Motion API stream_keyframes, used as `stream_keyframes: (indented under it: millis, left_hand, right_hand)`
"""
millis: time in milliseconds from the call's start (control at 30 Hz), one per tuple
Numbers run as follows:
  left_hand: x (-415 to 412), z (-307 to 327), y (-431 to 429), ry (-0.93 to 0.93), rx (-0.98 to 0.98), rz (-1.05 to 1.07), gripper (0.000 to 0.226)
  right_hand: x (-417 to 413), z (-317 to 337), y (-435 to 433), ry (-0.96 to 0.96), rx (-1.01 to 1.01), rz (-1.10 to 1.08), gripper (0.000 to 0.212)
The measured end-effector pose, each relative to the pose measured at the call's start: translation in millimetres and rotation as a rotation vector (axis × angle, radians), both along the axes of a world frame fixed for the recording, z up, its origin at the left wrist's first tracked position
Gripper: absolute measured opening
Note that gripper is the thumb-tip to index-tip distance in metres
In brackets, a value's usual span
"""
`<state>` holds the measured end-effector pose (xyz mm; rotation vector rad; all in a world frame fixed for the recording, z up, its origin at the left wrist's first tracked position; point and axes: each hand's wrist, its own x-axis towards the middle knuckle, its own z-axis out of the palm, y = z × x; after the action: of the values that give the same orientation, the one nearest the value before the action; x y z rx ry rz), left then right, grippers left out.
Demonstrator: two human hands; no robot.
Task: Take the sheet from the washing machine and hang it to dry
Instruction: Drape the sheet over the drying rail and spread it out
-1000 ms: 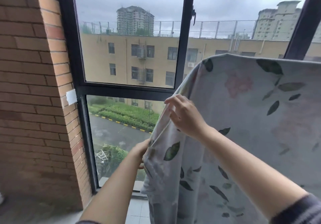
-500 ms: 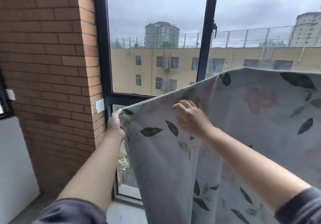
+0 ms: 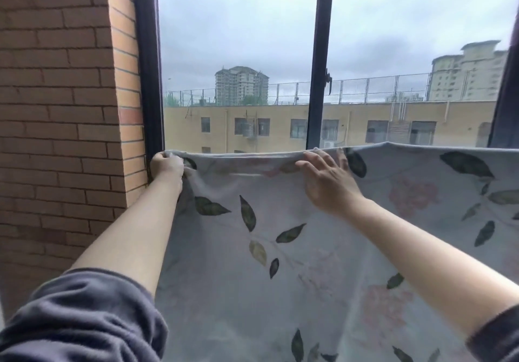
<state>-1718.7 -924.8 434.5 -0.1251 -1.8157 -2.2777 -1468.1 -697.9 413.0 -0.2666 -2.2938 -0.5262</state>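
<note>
While the left hand (image 3: 166, 165) is curled into a fist round the top left corner of the floral sheet (image 3: 309, 249), bunching the cloth there, the right hand (image 3: 327, 181) lies flat on the near face with fingers straight and spread, its fingertips at the top edge and gripping nothing.

That top edge runs almost level from the left fist across to the right side of the view, with a slight sag between the two hands. What carries the sheet along this edge is hidden by the cloth itself. Below it the sheet hangs wide and mostly smooth, leaving the view at the bottom and on the right.

On the left there is little room. The fist sits just beside the dark window frame (image 3: 148, 80) and the corner of the brick wall (image 3: 56, 108); whether it touches either cannot be told. Far behind the sheet stands the window, its dark mullion (image 3: 320, 66) rising above the right hand, with a latch handle (image 3: 328, 79) on it. Beyond the glass is a yellow building (image 3: 280, 125). Dark sleeves (image 3: 78, 319) are pushed up both forearms.
</note>
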Motion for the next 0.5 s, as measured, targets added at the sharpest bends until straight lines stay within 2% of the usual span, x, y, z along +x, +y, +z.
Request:
stream_keyframes:
  millis: [133, 200, 300, 400, 500]
  left_hand:
    - [6, -25, 22, -0.024, -0.199, -0.025, 0.021]
    - [16, -38, 28, -0.016, -0.375, -0.033, 0.014]
    - [20, -56, 38, -0.019, -0.577, -0.047, 0.041]
    - [33, -63, 48, -0.089, -0.796, -0.062, 0.058]
    - [50, -62, 61, -0.139, -0.821, 0.004, 0.065]
  right_hand:
    - [3, 0, 7, 0.020, 0.009, -0.021, 0.049]
    - [4, -1, 7, 0.019, 0.024, -0.022, 0.047]
    - [5, 0, 9, 0.040, 0.034, -0.020, 0.043]
    - [9, 5, 14, 0.111, 0.002, -0.019, 0.040]
    - [21, 16, 23, 0.202, -0.033, -0.032, 0.037]
